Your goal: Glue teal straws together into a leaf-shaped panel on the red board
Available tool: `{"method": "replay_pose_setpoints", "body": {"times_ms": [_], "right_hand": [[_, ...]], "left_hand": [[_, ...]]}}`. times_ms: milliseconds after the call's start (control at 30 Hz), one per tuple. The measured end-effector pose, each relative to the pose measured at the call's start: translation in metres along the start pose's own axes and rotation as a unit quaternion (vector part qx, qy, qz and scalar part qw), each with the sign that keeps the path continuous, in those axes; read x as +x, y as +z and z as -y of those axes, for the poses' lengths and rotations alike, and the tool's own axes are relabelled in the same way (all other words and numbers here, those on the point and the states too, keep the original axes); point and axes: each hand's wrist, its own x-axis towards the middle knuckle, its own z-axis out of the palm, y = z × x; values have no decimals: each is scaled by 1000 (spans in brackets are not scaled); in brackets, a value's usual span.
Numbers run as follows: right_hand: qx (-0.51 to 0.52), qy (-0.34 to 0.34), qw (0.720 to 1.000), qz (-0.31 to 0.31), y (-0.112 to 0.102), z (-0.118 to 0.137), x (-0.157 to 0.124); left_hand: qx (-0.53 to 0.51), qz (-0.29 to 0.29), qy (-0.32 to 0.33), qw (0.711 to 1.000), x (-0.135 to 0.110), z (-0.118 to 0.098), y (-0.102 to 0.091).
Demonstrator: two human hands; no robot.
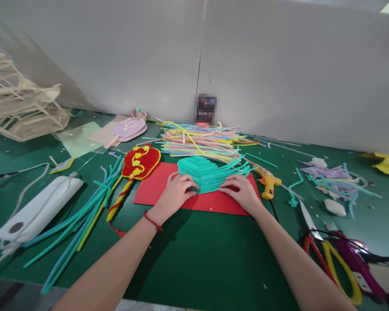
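A teal leaf-shaped piece made of pipe cleaners [202, 170] lies over a red sheet [154, 185], its ribs slanting out from a central line. Several loose ends fan out at its right side. My left hand [178, 190] is closed at its lower left edge, thumb and fingertips on the piece. At its lower right my right hand [241, 190] pinches the edge, fingers bent and close together. What lies under the fingertips is hidden.
Behind lies a pile of coloured pipe cleaners [197, 140]. A red-and-yellow fan [141, 162], teal stems [84, 224] and a white power strip [40, 209] are left. A yellow glue gun [269, 183], scissors [327, 255] and a purple device [359, 268] sit right.
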Motion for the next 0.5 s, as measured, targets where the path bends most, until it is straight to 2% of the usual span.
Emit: {"method": "replay_pose_setpoints", "body": {"times_ms": [300,500], "right_hand": [[-16,21,1000,0,4,2,0],[-41,1,999,-20,2,5,-1]], "left_hand": [[-2,0,-3,1000,0,-1,0],[-4,0,-5,1000,-1,-1,0]]}}
